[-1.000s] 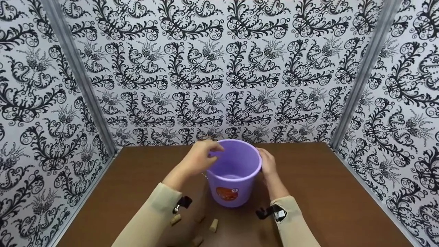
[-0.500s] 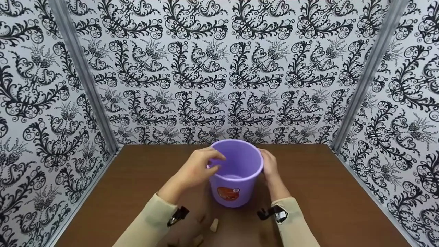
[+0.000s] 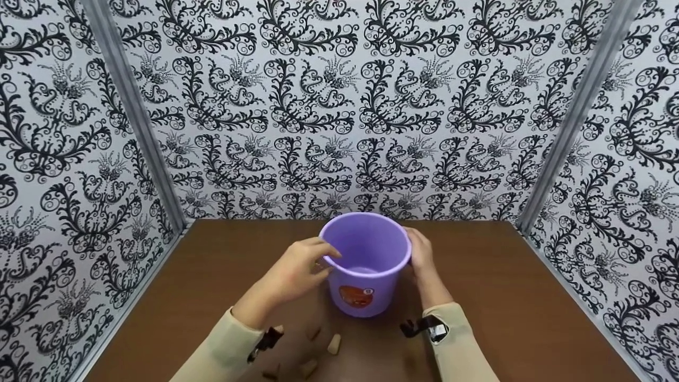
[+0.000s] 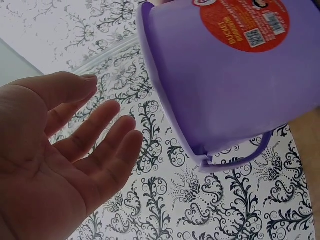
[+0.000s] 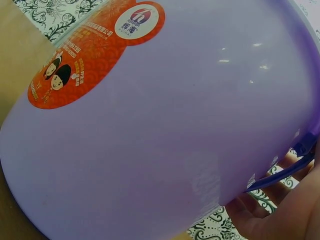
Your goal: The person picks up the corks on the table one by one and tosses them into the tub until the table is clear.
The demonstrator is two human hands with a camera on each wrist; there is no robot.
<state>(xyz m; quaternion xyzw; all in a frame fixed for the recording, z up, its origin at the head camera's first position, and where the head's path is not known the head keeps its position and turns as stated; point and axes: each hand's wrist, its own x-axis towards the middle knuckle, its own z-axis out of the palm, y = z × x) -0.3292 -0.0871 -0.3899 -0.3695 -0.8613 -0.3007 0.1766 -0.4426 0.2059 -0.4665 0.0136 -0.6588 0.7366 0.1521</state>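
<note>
A purple plastic bucket (image 3: 366, 297) with a red and orange sticker stands upright on the brown table. No contents show inside it in the head view. My left hand (image 3: 299, 268) hovers at its left rim with relaxed, spread fingers. The left wrist view has that hand (image 4: 75, 145) apart from the bucket (image 4: 225, 95), its palm bare. On the other side, my right hand (image 3: 420, 252) holds the bucket by its upper right side. Fingers (image 5: 250, 215) show behind the purple handle (image 5: 280, 177) in the right wrist view, partly hidden.
In front of the bucket lie several small tan, cork-like pieces, such as one tapered piece (image 3: 334, 344) and another (image 3: 307, 367). Patterned black-and-white walls (image 3: 339, 106) with grey corner strips enclose the brown table (image 3: 504, 297) at the back and sides.
My left hand has drawn back from above the bucket's opening, leftward and toward me, to the outside of the rim. My right hand stays at the bucket's right side.
</note>
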